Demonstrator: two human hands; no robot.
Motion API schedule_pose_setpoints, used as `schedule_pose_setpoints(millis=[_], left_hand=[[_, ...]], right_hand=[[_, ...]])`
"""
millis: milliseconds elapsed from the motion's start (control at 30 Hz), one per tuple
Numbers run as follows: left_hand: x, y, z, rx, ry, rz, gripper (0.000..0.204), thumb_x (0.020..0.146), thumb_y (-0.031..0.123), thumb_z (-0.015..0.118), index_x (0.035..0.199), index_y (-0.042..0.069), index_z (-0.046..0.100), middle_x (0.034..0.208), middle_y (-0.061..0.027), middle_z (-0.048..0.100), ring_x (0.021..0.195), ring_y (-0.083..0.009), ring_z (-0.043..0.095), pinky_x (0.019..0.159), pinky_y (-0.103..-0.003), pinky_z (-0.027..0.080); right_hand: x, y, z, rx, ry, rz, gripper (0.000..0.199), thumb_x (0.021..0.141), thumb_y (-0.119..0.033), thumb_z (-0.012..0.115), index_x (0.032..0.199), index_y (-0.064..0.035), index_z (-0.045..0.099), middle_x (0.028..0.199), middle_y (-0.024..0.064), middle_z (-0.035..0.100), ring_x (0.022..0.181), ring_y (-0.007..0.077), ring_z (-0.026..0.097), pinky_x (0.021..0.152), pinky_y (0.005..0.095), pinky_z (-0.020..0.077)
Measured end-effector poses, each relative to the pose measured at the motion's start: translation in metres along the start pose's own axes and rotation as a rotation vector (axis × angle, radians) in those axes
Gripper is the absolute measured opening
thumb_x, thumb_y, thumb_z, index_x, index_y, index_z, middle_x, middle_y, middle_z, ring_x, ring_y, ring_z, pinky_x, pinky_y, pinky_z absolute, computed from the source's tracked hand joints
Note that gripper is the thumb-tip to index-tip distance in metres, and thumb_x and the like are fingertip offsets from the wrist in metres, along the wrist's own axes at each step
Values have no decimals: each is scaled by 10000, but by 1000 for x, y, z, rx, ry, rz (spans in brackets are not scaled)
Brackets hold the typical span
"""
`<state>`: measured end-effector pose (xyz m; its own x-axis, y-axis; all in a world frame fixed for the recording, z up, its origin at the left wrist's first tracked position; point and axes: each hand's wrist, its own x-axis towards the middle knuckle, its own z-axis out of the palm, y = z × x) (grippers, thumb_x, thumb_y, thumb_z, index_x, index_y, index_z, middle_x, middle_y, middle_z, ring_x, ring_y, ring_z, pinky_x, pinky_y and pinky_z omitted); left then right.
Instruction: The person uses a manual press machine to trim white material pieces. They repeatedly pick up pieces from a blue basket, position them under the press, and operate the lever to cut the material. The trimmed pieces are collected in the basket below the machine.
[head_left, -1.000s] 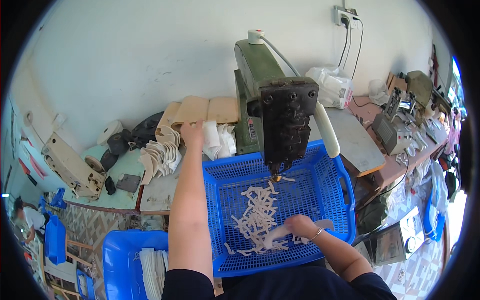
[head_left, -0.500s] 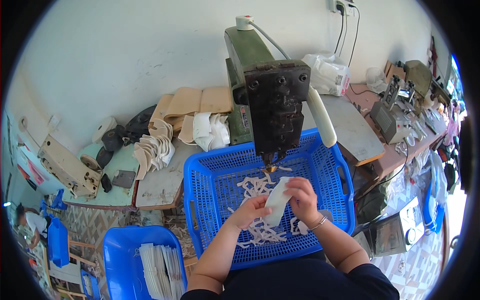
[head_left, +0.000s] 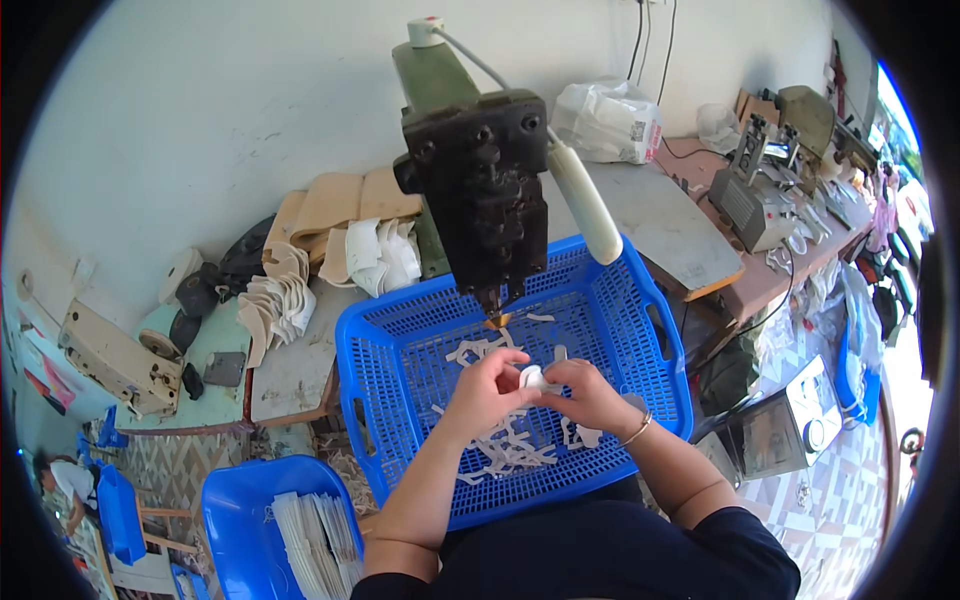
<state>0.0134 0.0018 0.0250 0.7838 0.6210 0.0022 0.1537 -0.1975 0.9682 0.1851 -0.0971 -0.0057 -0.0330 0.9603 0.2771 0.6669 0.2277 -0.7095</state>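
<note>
Between my hands is a thin white piece (head_left: 533,379), now bent or folded; its exact material I cannot make out. My left hand (head_left: 488,388) pinches it from the left, thumb and fingers closed. On the other side my right hand (head_left: 588,393), with a bracelet at the wrist, grips it too. Both hands are over a blue plastic basket (head_left: 360,405), in which curly white offcut strips (head_left: 515,445) lie scattered. Just beyond my fingers hangs the brass-coloured tip (head_left: 497,321) of a dark and green machine head (head_left: 480,180).
A pale lever (head_left: 585,205) juts from the machine's right. At lower left a blue tub (head_left: 235,520) holds stacked white pieces (head_left: 310,540). Curved cream pieces (head_left: 278,305) and tan sheets (head_left: 335,205) lie on the left table. Another machine (head_left: 755,210) stands at right, and a person (head_left: 70,480) is far left.
The white piece was held out flat and upright; now it is bent up between my fingers. My hands have come closer together, and the whole view has shifted.
</note>
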Motion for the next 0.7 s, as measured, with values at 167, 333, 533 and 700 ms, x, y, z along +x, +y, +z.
schedule_pose_setpoints(millis=[167, 333, 533, 700], left_hand=[[1, -10, 5, -152, 151, 76, 243, 798, 154, 697, 971, 0, 620, 814, -29, 629, 700, -54, 563, 606, -195, 445], [13, 5, 7, -226, 377, 157, 187, 807, 175, 697, 840, 2, 633, 685, -4, 622, 588, -30, 521, 514, -179, 397], [12, 16, 7, -304, 461, 179, 186, 796, 158, 706, 797, -10, 627, 697, -32, 632, 607, -41, 542, 535, -179, 415], [13, 25, 8, -292, 523, 155, 185, 787, 139, 712, 763, -20, 621, 690, -41, 630, 605, -45, 544, 536, -174, 415]], right_hand=[[2, -16, 2, 739, 198, 270, 185, 846, -129, 632, 966, 11, 618, 831, 6, 615, 784, 52, 528, 704, 215, 446], [17, -24, 1, 1037, 281, 282, 187, 866, -134, 610, 975, 17, 620, 868, 22, 629, 799, 71, 548, 731, 231, 451], [29, -33, -7, 1110, 280, 306, 195, 861, -141, 618, 962, 25, 620, 862, 34, 632, 777, 78, 551, 715, 230, 450], [33, -36, -13, 1069, 293, 303, 194, 858, -144, 622, 954, 26, 622, 856, 33, 632, 773, 77, 551, 712, 226, 450]])
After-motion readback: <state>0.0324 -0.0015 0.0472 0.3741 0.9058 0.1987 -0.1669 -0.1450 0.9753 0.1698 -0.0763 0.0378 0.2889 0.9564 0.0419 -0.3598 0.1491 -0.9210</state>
